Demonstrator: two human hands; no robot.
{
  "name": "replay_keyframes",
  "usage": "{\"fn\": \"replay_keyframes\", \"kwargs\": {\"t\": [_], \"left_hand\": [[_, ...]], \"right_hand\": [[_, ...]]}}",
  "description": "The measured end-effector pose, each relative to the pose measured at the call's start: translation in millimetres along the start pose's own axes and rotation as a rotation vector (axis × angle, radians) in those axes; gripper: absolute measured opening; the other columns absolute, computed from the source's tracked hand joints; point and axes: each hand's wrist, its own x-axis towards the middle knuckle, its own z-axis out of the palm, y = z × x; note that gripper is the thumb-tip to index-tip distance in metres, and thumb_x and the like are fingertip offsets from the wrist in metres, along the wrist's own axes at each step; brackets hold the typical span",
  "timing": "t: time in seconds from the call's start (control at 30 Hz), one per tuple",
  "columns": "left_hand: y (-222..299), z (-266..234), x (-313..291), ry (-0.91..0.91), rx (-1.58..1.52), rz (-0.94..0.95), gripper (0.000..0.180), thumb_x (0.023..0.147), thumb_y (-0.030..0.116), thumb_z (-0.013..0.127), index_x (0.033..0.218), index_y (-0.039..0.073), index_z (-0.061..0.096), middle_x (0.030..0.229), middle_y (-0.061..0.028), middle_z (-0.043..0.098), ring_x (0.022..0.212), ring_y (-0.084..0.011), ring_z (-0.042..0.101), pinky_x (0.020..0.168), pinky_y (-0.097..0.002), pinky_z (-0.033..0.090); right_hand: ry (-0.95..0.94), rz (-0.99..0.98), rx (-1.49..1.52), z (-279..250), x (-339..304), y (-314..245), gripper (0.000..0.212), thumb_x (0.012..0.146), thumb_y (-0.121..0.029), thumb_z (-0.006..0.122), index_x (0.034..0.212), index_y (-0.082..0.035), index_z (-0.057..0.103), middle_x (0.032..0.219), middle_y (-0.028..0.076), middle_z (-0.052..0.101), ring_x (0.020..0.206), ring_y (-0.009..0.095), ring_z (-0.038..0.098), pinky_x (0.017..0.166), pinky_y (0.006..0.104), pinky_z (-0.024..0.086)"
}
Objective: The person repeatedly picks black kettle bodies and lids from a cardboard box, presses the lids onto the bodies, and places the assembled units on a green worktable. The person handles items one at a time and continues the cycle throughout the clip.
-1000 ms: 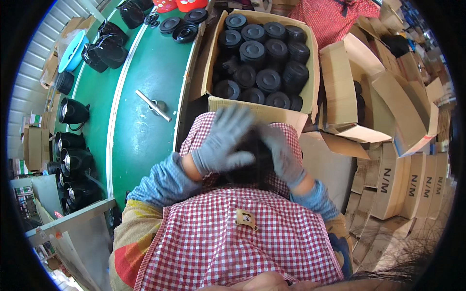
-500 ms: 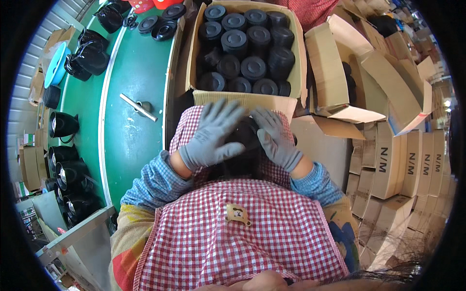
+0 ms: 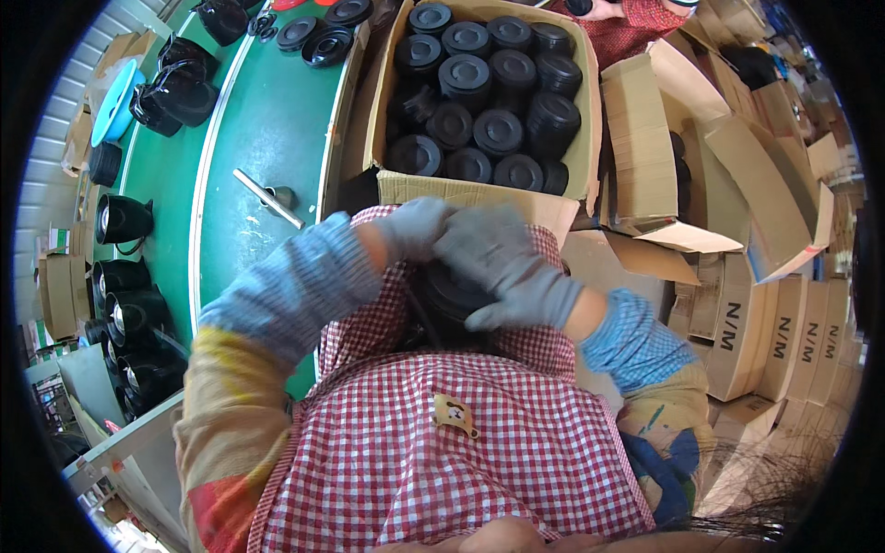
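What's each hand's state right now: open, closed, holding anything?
Left hand: motion-blurred; cannot tell whether open or closed, or holding anything.
Right hand: open, thumb spread, over the black object in the lap.

It's the head camera, left of a side-by-side pair, peering steeply down over the apron (image 3: 442, 470), which fills the lower middle at close range! Hair (image 3: 779, 484) pokes in at lower right, close to the lens. Left hand (image 3: 413, 229) and right hand (image 3: 507, 267) sit mid-view, a box (image 3: 461, 192) farther out at the top. The fisheye takes it wide, bench (image 3: 263, 134) on the left, cartons (image 3: 737, 336) on the right, straight edges bowing toward a round black rim.
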Motion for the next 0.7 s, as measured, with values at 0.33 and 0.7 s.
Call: {"fn": "replay_keyframes", "kwargs": {"t": [0.33,0.7], "left_hand": [[-35,29,23,-0.109,-0.554,0.399,0.039,0.097,0.026,0.063,0.133,0.012,0.064,0.139,-0.0136,0.060,0.137,-0.0295,0.051,0.117,-0.0424,0.035],[11,1,41,-0.246,-0.222,0.114,0.042,0.100,0.041,0.057,0.135,0.018,0.059,0.141,-0.0089,0.057,0.130,-0.0238,0.057,0.103,-0.0420,0.051]], "right_hand": [[0.070,-0.207,0.162,-8,13,33,0.090,0.079,-0.068,0.067,0.152,-0.019,0.046,0.163,0.014,0.031,0.152,0.038,0.020,0.122,0.0612,0.009],[0.049,-0.305,0.309,11,28,34,0.059,0.088,-0.050,0.065,0.138,-0.020,0.060,0.146,0.014,0.052,0.141,0.036,0.042,0.114,0.0650,0.026]]}}
